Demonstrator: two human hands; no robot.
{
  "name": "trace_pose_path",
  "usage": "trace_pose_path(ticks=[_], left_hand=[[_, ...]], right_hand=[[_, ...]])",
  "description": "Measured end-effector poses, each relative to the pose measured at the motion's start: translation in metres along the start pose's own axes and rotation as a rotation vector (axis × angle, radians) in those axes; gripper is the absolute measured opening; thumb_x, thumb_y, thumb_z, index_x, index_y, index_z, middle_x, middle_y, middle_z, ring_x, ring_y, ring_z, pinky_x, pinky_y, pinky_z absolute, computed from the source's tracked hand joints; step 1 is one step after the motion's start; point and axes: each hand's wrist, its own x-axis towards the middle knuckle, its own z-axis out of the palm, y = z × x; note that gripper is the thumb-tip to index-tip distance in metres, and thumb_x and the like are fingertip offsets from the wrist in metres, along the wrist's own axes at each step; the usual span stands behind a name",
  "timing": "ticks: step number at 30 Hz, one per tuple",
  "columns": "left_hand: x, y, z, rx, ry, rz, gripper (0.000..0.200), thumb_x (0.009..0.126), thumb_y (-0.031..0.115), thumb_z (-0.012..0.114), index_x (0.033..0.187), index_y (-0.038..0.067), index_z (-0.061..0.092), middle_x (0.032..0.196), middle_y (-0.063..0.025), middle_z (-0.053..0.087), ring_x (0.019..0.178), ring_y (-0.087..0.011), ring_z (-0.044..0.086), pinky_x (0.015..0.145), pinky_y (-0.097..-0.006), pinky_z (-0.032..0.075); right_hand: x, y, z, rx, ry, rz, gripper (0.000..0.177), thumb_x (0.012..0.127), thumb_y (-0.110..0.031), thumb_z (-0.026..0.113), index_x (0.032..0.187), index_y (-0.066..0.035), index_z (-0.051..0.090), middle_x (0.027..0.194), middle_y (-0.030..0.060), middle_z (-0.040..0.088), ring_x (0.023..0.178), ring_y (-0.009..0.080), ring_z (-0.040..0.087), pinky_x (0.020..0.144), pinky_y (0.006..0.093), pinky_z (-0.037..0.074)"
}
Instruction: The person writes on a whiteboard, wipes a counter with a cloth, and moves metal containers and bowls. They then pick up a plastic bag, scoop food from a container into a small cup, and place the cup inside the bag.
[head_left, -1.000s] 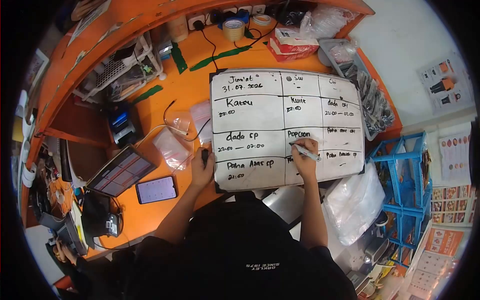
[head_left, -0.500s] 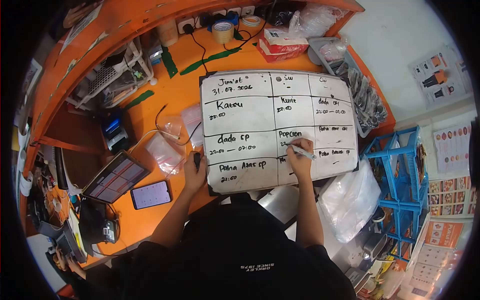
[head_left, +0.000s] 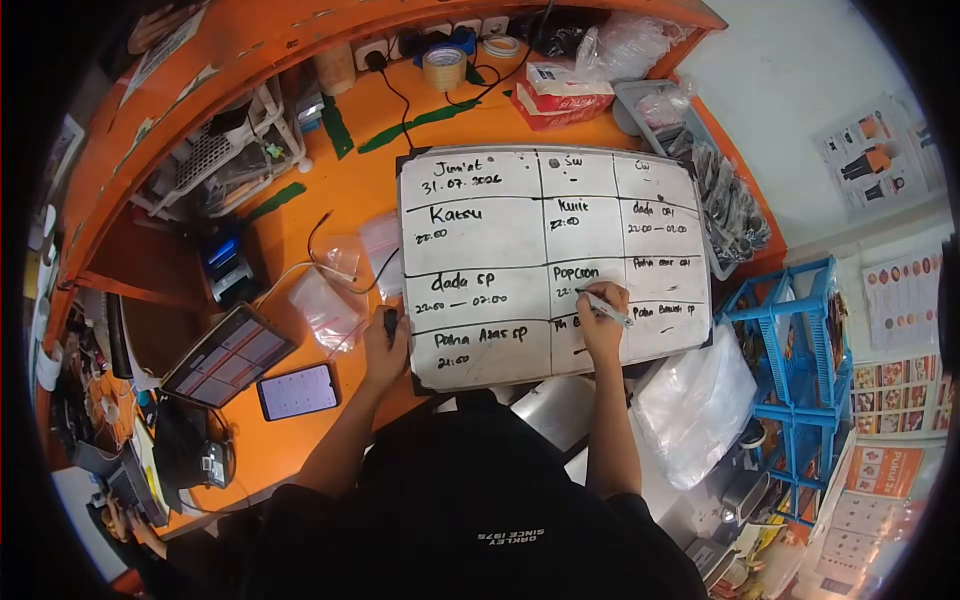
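A whiteboard (head_left: pixel 480 238) with a black grid and handwritten words and times lies on the orange desk. My right hand (head_left: pixel 604 322) is closed around a marker (head_left: pixel 610 310), its tip on the board just under the word "Popcoon", beside a written "22:". At the board's lower left edge, my left hand (head_left: pixel 386 345) is closed around a small black object (head_left: pixel 391 322), perhaps a marker cap or eraser. Clear plastic bags (head_left: pixel 328 308) lie to the left of that hand.
A phone (head_left: pixel 299 391) and a tablet (head_left: pixel 228 355) are on the left. Tape (head_left: pixel 444 68) and a red box (head_left: pixel 562 95) stand behind the board. Blue racks (head_left: pixel 790 340) are at the right. Another person's hands (head_left: pixel 130 525) show at lower left.
My right hand has moved slightly with the marker, and more writing shows under "Popcoon". The view has shifted a little. My left hand keeps its hold on the black object.
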Motion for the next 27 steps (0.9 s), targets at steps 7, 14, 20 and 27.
trace_pose_path(ticks=[7, 14, 20, 27], left_hand=[[0.001, 0.017, -0.001, -0.015, 0.007, -0.029, 0.017, 0.088, 0.010, 0.054, 0.078, 0.003, 0.042, 0.061, -0.0008, 0.037, 0.057, -0.0099, 0.035, 0.051, -0.0275, 0.030], [0.000, 0.006, 0.001, 0.000, 0.012, -0.006, 0.016, 0.088, 0.010, 0.053, 0.079, 0.003, 0.042, 0.061, -0.0005, 0.037, 0.057, -0.0095, 0.036, 0.050, -0.0273, 0.030], [-0.001, -0.003, 0.003, -0.066, 0.021, 0.027, 0.015, 0.087, 0.013, 0.053, 0.081, 0.000, 0.046, 0.058, -0.0051, 0.042, 0.052, -0.0129, 0.040, 0.049, -0.0294, 0.033], [0.000, -0.009, 0.003, -0.016, 0.021, 0.007, 0.016, 0.087, 0.013, 0.053, 0.083, -0.001, 0.047, 0.059, -0.0079, 0.045, 0.054, -0.0152, 0.043, 0.050, -0.0310, 0.034]], right_hand=[[0.001, 0.001, 0.002, 0.006, 0.013, 0.020, 0.010, 0.069, -0.006, 0.064, 0.077, -0.002, 0.059, 0.079, 0.0092, 0.057, 0.090, 0.0249, 0.047, 0.074, 0.0344, 0.044], [0.001, 0.002, -0.002, -0.052, 0.028, -0.009, 0.011, 0.069, -0.006, 0.064, 0.078, -0.002, 0.059, 0.082, 0.0102, 0.056, 0.088, 0.0242, 0.047, 0.073, 0.0345, 0.044], [0.007, 0.017, -0.010, 0.007, 0.075, -0.008, 0.012, 0.070, -0.006, 0.065, 0.080, -0.002, 0.059, 0.086, 0.0099, 0.053, 0.086, 0.0227, 0.047, 0.072, 0.0325, 0.044], [0.008, 0.019, -0.018, 0.077, 0.047, 0.063, 0.011, 0.070, -0.006, 0.065, 0.080, -0.002, 0.060, 0.090, 0.0097, 0.051, 0.085, 0.0197, 0.048, 0.072, 0.0299, 0.044]])
